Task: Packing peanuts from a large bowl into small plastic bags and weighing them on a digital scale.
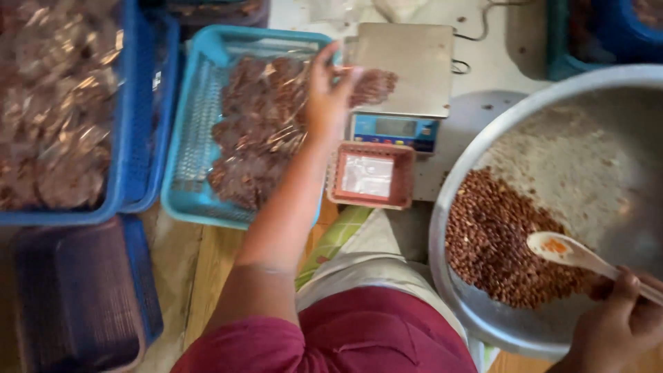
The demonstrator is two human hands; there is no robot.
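Observation:
My left hand (328, 93) reaches forward and holds a small clear bag of brown nuts (373, 86) over the edge of a digital scale (400, 72). Just left of it a light blue basket (200, 124) holds several filled bags of the same brown nuts. My right hand (618, 321) grips the handle of a white spoon (559, 250), whose bowl rests at the edge of a heap of brown nuts (494, 238) inside a large metal basin (483, 138).
A small pink basket (373, 176) with clear bags stands in front of the scale. A dark blue crate (135, 138) full of packed bags sits at the left, a dark tray (76, 297) below it. More blue containers (608, 34) are at the top right.

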